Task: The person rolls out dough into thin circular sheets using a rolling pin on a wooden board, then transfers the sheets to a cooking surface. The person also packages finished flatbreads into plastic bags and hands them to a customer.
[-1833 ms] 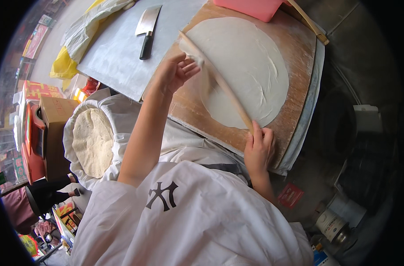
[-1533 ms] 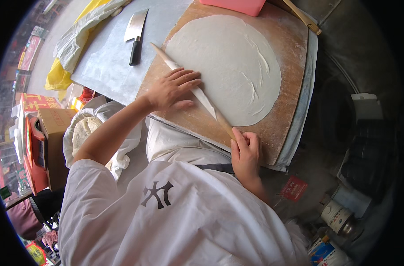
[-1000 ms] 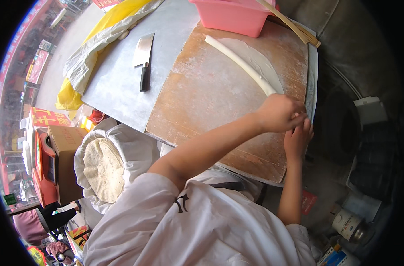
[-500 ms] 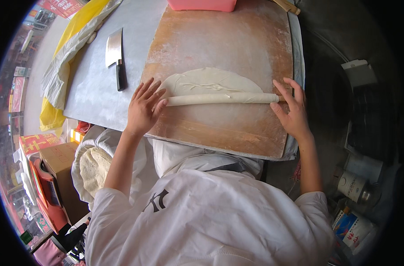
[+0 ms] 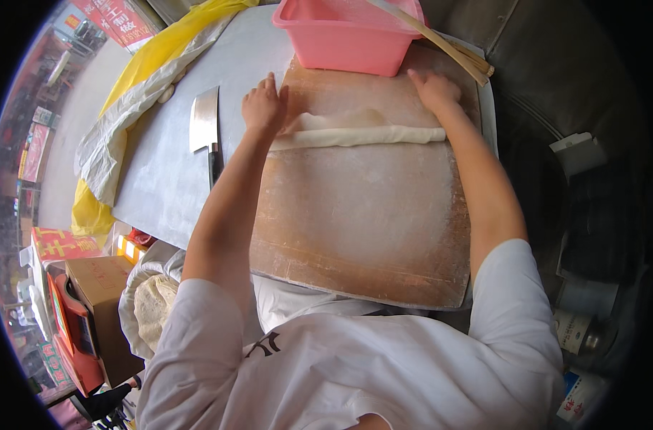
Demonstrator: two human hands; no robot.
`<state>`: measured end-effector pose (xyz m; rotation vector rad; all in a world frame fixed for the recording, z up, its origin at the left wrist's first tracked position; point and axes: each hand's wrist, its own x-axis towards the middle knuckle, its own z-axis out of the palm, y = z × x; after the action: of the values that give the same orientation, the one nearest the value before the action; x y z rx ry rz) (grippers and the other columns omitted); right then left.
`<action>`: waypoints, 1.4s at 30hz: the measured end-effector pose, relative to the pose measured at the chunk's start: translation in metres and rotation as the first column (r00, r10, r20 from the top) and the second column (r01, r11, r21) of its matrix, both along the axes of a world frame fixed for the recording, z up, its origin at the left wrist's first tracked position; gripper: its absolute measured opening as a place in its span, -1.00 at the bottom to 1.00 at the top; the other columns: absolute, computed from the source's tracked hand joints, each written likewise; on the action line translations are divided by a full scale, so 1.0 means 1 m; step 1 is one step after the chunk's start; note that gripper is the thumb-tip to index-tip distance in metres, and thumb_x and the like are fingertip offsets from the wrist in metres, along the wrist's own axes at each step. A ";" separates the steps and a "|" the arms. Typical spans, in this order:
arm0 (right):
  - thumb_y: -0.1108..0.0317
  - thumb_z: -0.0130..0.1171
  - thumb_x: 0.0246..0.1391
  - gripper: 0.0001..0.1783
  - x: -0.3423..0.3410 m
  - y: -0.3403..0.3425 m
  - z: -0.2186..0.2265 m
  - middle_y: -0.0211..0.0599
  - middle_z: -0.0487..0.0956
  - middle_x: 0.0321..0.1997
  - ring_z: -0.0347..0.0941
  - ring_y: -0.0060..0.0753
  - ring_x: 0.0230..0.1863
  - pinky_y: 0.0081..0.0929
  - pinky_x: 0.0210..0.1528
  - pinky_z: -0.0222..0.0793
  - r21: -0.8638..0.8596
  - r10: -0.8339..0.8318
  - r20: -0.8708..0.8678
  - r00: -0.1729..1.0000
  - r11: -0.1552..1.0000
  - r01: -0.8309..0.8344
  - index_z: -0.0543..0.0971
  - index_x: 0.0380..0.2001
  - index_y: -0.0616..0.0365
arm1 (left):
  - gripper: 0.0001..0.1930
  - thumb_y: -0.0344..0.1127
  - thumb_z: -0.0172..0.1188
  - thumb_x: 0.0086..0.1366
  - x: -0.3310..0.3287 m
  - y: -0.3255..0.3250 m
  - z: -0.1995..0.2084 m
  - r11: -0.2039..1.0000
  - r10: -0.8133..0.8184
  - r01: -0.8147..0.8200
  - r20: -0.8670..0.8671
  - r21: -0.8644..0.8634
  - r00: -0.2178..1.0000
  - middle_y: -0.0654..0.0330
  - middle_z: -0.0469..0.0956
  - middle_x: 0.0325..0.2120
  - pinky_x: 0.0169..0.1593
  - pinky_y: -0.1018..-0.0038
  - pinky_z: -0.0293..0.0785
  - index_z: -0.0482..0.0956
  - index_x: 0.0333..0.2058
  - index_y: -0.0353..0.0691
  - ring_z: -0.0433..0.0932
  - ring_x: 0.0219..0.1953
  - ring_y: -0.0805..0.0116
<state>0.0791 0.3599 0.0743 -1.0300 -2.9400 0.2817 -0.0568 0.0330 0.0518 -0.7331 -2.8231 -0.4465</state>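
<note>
A long, pale, slightly uneven roll of dough [image 5: 362,136] lies crosswise on the floury wooden board [image 5: 362,215], a thin flat flap showing along its far side. Both arms stretch forward past its ends, the left hand [image 5: 264,107] and right hand [image 5: 437,89] with fingers released and loosely extended. A pink tub [image 5: 348,50] blocks the board's far end; a cleaver [image 5: 205,120] lies left on the metal worktop [image 5: 158,172].

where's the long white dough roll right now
In the head view, the long white dough roll lies slightly right of centre, across the far half of the brown wooden board, on the near side of the pink plastic tub.
</note>
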 end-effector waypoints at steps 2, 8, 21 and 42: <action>-0.44 -0.38 0.25 -0.06 -0.032 0.038 -0.002 0.09 0.51 0.16 0.40 0.13 0.22 0.11 0.23 0.24 -0.038 -0.072 0.142 0.987 0.996 0.078 0.57 0.07 0.22 | -0.30 0.14 0.02 0.34 -0.036 -0.004 -0.004 0.916 0.314 -0.372 0.308 0.149 0.898 -0.08 0.57 -0.02 0.11 0.14 0.39 0.29 0.25 -0.29 0.51 0.03 -0.01; -0.47 -0.13 0.13 -0.05 0.037 0.023 -0.022 -0.05 0.33 0.34 0.22 -0.02 0.38 0.12 0.47 -0.23 0.171 0.196 0.038 0.980 0.965 -0.199 0.42 0.20 0.21 | -0.20 0.06 0.19 0.26 0.043 -0.059 -0.041 0.963 0.005 -0.012 0.027 0.271 1.000 -0.03 0.51 0.03 0.21 0.23 0.28 0.22 0.28 -0.42 0.40 0.10 -0.01; 0.05 0.25 0.08 -0.38 0.358 -0.082 -0.022 -0.22 0.43 0.02 0.36 -0.14 0.10 0.14 0.40 -0.12 0.283 0.400 -0.164 0.902 0.895 -0.345 0.42 0.17 0.08 | -0.57 -0.52 0.32 0.06 0.273 -0.168 -0.020 0.896 -0.283 0.292 -0.077 0.334 0.956 0.17 0.58 -0.14 -0.04 0.30 0.46 0.58 -0.03 -0.20 0.52 -0.11 0.13; 0.60 0.07 0.13 -0.43 0.301 -0.219 -0.035 -0.05 0.33 -0.07 0.38 -0.01 -0.04 -0.18 0.00 0.34 -0.219 0.105 -0.437 0.893 0.951 -0.219 0.36 0.25 0.19 | -0.68 -0.23 0.22 0.22 0.163 -0.093 -0.026 0.557 0.081 -0.652 0.747 0.515 0.659 -0.01 0.63 -0.49 -0.48 0.42 0.50 0.56 -0.21 -0.41 0.64 -0.53 0.23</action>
<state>0.3800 0.1411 0.0391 -0.6297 -2.6326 0.8084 0.1060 -0.0600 0.0255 0.3583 -2.7157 -1.9686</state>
